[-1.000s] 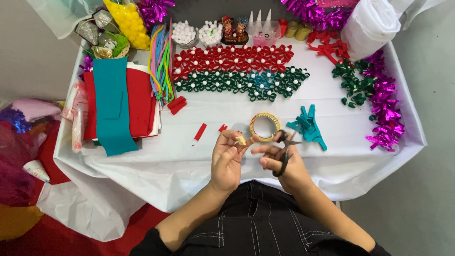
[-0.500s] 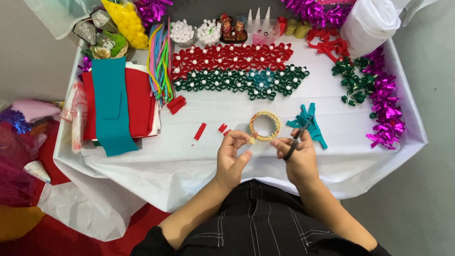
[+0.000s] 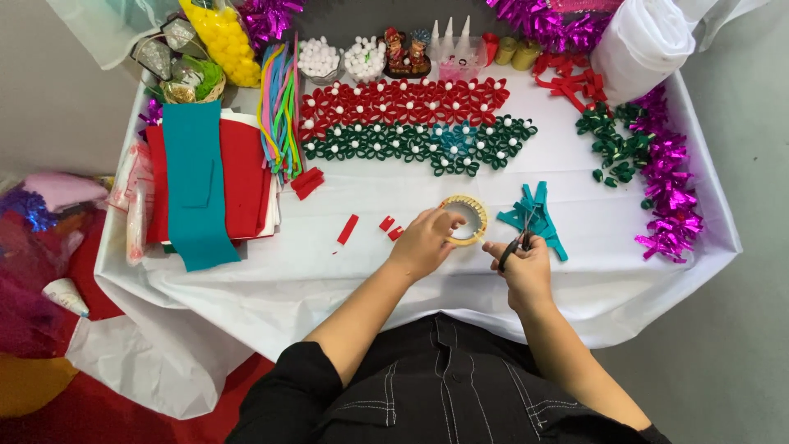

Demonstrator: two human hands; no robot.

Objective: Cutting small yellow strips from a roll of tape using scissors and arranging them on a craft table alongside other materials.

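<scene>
Left of the tape roll lie small red felt scraps. The left hand curls loosely over the roll's near edge; steadying it flat seems wise. Right of the roll, the right hand grips closed scissors, with teal felt pieces crowding close behind.

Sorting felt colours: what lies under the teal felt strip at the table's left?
Under the teal felt strip lie red felt sheets, showing on both sides. Whatever sits beneath the strip's middle is covered.
</scene>
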